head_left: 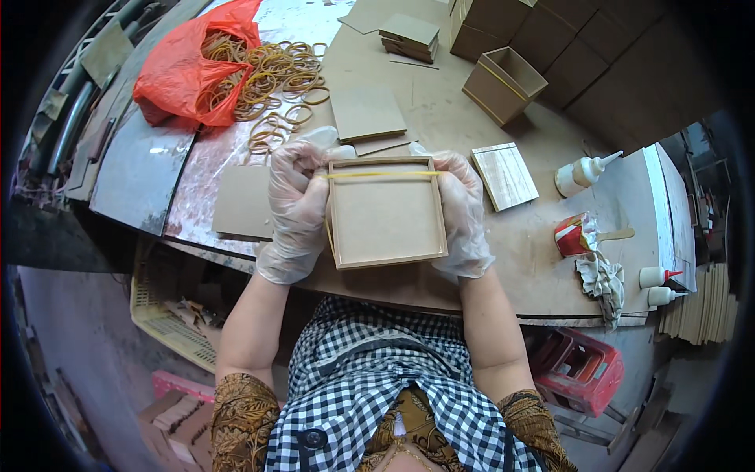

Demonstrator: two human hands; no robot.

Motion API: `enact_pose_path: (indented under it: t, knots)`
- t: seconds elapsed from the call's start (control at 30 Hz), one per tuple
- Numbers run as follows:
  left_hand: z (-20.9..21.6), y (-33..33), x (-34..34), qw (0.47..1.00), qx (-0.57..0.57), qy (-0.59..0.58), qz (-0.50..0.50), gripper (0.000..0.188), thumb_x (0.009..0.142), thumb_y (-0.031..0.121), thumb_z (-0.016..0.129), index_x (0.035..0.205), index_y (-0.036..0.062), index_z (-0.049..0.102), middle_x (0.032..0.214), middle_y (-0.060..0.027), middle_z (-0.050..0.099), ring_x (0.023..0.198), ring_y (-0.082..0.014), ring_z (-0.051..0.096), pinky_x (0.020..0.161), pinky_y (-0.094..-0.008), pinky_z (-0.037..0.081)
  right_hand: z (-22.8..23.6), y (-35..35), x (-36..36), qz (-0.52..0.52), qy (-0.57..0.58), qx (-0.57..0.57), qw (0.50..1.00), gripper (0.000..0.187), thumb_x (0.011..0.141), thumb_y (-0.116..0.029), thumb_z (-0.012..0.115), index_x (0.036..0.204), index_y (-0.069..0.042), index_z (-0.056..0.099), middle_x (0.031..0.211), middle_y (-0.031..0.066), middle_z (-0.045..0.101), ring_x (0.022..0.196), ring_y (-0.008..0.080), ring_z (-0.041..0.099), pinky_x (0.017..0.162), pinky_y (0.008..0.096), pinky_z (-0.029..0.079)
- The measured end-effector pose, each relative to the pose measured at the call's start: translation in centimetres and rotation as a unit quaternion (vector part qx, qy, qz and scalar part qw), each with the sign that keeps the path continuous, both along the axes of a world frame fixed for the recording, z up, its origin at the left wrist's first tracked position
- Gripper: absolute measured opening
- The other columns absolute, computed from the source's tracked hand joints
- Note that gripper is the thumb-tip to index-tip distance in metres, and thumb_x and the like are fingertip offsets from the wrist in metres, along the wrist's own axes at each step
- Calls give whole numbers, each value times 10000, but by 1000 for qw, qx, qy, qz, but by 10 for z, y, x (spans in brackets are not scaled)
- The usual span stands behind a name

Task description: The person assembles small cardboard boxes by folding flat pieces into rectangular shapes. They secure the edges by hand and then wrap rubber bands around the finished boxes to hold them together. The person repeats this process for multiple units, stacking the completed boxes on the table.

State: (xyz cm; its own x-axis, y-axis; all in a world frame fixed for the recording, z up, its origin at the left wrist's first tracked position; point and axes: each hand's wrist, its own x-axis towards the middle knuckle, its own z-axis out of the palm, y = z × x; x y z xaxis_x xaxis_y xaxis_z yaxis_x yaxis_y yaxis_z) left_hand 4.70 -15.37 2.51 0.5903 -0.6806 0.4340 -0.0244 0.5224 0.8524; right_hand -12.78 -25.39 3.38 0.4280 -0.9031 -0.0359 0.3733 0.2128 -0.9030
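From the head camera, both hands wear thin clear plastic gloves and hold a shallow square tray of brown fibreboard above the near edge of the counter. The left hand is clenched around the tray's left wall, its grip closed on the wood and on a yellow rubber band stretched across the tray's far side. The right hand grasps the right wall, fingers wrapped behind it, thumb by the band's end.

Just beyond the tray lie flat brown board squares. A loose heap of yellow rubber bands spills from a red plastic bag at the far left. To the right sit a pale wood-grain square panel and a white glue bottle.
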Motion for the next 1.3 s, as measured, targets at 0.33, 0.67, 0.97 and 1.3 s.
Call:
enact_pose_path:
  t: [0.33, 0.67, 0.97, 1.3]
  knots:
    - [18, -18, 7, 997, 36, 65, -10, 360, 760, -195, 437, 1033, 25, 516, 879, -33, 587, 758, -87, 595, 738, -247, 559, 5, -20, 9, -21, 143, -79, 986, 166, 888, -91, 488, 832, -33, 632, 720, 23, 634, 630, 61, 556, 573, 234, 477]
    - [17, 10, 14, 923, 104, 306, -210, 161, 843, 35, 664, 996, 35, 615, 1019, -72, 681, 972, -155, 645, 856, -310, 543, -1, -10, 2, 0, 25, 57, 998, 301, 869, -17, 455, 1101, 12, 645, 995, 118, 690, 815, 168, 682, 725, 281, 588]
    - [3, 5, 9, 937, 36, 272, -214, 929, 897, 737, 464, 1537, 86, 293, 1561, -137, 357, 1398, -260, 383, 1175, -427, 308, 2, -11, 6, 86, -284, 101, 950, 597, 878, -177, 549, 1415, 65, 458, 1348, 215, 566, 1259, 302, 541, 1116, 407, 420]
    - [10, 50, -22, 977, 121, -125, -126, 795, 963, 431, 524, 1578, 44, 200, 1653, -133, 168, 1528, -278, 126, 1223, -378, 113, 16, 43, -22, 63, 51, -36, 996, 637, 1051, -439, 449, 1476, 30, 378, 1411, 122, 527, 1272, 201, 514, 1116, 341, 370]
